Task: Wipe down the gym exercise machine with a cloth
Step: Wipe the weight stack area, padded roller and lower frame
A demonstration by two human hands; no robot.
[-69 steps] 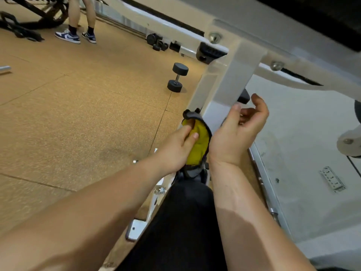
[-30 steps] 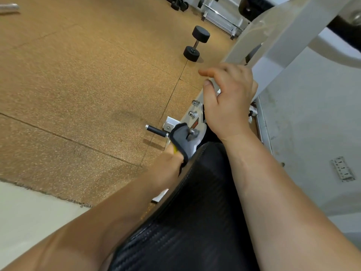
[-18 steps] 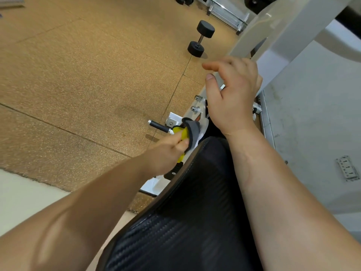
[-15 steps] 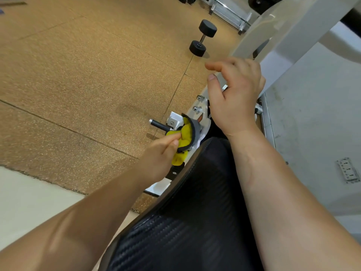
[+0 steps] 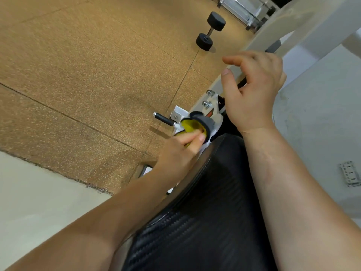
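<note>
your left hand pinches the yellow and grey cloth against the low end of the white metal machine frame, beside the black padded seat's front edge. your right hand hangs over the frame, loosely curled, empty.

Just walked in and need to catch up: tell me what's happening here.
A person is wiping a white gym machine frame. The left hand holds a yellow-and-grey cloth against the lower bracket near the bolts, beside the black padded seat. The right hand is up by the frame's slanted beam, fingers loosely curled and holding nothing. A dumbbell lies on the floor beyond.
</note>
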